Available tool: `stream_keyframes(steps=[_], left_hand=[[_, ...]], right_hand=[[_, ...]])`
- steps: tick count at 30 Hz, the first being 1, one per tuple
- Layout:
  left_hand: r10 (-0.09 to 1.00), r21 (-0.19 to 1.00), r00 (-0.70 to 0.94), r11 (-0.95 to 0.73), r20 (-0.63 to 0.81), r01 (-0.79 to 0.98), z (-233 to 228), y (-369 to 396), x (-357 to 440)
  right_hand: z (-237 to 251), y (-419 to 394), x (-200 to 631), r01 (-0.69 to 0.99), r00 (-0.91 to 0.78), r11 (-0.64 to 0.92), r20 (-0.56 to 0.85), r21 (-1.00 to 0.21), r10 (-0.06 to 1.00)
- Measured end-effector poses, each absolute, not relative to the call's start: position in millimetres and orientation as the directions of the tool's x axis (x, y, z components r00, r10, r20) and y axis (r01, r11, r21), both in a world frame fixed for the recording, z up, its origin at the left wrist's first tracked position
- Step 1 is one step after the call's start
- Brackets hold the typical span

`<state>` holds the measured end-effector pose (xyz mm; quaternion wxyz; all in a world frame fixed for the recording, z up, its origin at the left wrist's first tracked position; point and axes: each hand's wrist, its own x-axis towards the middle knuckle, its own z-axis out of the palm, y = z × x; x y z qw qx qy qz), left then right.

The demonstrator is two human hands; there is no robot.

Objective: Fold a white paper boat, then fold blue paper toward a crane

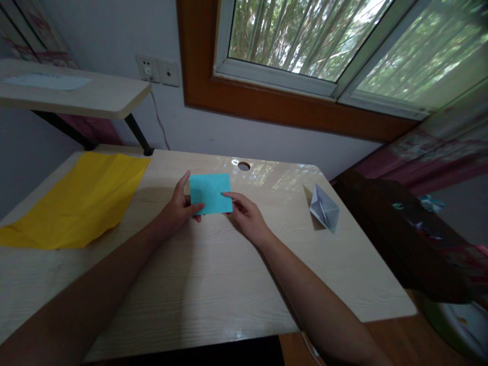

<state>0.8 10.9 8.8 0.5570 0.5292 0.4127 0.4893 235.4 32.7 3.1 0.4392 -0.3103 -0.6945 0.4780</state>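
Observation:
A rectangle of light blue paper (211, 192) is held up between my two hands, over the middle of the table. My left hand (182, 200) pinches its left side, the thumb lying across the lower left corner. On the other side, my right hand (246, 211) grips the right edge, with one finger resting on the face of the paper. The fingers behind the sheet are partly hidden. Whether the paper is folded or a single layer, I cannot tell.
A large yellow sheet (87, 201) lies on the left of the pale wooden table (236, 284). Toward the right edge stands a folded white paper piece (325, 208). A raised shelf (114, 99) is at the back left, and a round cable hole (244, 166) is near the back edge.

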Motion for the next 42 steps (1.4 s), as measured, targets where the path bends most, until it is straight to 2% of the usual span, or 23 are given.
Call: stream_keyframes(steps=[5, 10, 15, 18, 24, 27, 35, 42], left_hand=[[0.96, 0.995, 0.262, -0.079, 0.093, -0.064, 7.2, 8.4, 2.0], [0.958, 0.987, 0.266, -0.131, 0.103, 0.088, 3.3, 7.7, -0.6], [0.944, 0.932, 0.265, -0.263, 0.196, 0.248, 1.3, 7.0, -2.6], [0.936, 0.914, 0.284, -0.291, 0.21, 0.284, 1.5, 5.7, -1.9], [0.92, 0.848, 0.296, -0.361, 0.256, 0.389, 3.9, 3.7, -0.9], [0.922, 0.814, 0.283, -0.37, 0.263, 0.448, 5.1, 3.5, -1.0], [0.94, 0.839, 0.258, -0.321, 0.225, 0.44, 6.3, 3.2, 0.2], [0.965, 0.942, 0.198, -0.22, 0.172, 0.254, 0.6, 2.8, 2.2]], right_hand=[[6.2, 34.2, 237.7, 0.132, -0.462, 0.487, 0.381, -0.863, 0.801], [6.8, 35.0, 238.1, 0.17, -0.394, 0.47, 0.378, -0.866, 0.838], [7.8, 35.1, 237.0, 0.129, -0.352, 0.457, 0.39, -0.88, 0.851], [9.6, 33.8, 235.4, 0.109, -0.322, 0.398, 0.346, -0.911, 0.881], [10.9, 29.1, 231.0, -0.034, -0.285, 0.121, 0.125, -0.992, 0.95], [9.6, 28.7, 229.8, -0.063, -0.287, 0.08, 0.095, -0.995, 0.953], [3.7, 32.1, 229.7, -0.088, -0.223, 0.117, 0.134, -0.989, 0.965], [2.3, 32.4, 232.0, -0.046, -0.218, 0.154, 0.161, -0.987, 0.963]])
